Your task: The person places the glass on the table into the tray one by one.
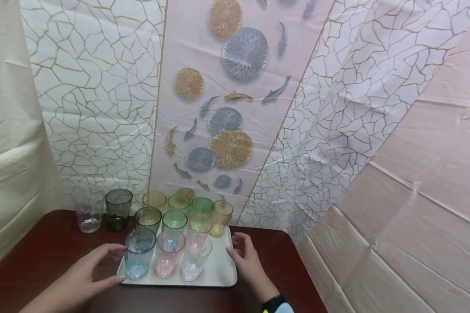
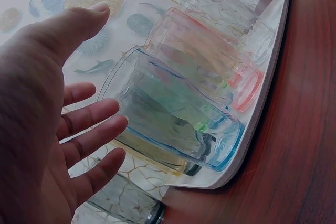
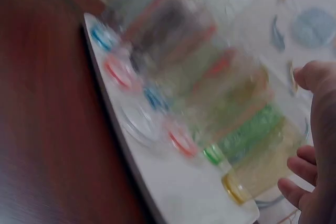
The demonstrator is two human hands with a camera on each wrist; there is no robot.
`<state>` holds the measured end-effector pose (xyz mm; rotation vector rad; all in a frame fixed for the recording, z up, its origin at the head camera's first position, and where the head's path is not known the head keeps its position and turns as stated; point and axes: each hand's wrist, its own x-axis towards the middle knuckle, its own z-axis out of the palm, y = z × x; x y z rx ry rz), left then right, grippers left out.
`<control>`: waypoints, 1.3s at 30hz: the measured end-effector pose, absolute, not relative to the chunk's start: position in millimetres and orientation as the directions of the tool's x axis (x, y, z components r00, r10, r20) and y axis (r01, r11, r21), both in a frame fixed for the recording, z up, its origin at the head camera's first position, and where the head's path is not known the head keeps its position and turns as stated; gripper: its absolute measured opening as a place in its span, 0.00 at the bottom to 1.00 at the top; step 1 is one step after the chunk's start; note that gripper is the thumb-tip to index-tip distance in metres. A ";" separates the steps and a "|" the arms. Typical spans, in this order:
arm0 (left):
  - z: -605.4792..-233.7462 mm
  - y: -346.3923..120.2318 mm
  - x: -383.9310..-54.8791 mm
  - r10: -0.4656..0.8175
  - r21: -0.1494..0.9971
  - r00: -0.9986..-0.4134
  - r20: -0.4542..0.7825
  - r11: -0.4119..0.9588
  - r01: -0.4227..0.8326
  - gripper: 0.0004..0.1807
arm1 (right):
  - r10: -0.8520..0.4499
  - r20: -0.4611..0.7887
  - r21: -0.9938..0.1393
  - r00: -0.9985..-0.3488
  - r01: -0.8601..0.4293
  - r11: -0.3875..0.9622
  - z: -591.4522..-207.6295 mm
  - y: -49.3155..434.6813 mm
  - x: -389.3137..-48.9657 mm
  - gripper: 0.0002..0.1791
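Observation:
A white tray (image 1: pixel 222 270) carries several tumblers in rows. Along its front stand a blue tumbler (image 1: pixel 138 263), a pink tumbler (image 1: pixel 166 265) and a clear tumbler (image 1: pixel 193 266). At the left, my left hand (image 1: pixel 87 270) has its fingers and thumb spread beside the blue tumbler and holds nothing; whether the fingertips touch the glass or tray is unclear. My right hand (image 1: pixel 246 256) is at the tray's right edge, with loosely bent fingers and nothing in its grasp. A yellow tumbler (image 1: pixel 220 215) stands nearest to it at the back right.
Left of the tray, a larger clear tumbler (image 1: pixel 89 213) and a dark grey tumbler (image 1: pixel 118 211) stand on the dark red-brown table (image 1: pixel 274 265). A patterned cloth (image 1: pixel 258 130) hangs behind. The right wrist view is blurred.

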<state>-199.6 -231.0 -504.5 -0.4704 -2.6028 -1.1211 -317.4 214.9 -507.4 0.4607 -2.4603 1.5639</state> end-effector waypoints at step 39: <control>-553.8 -322.9 -334.6 -0.495 0.861 -0.828 0.262 0.508 -0.031 0.60 | -0.372 0.471 -0.796 -0.800 -0.567 0.213 -532.1 221.7 -235.7 0.28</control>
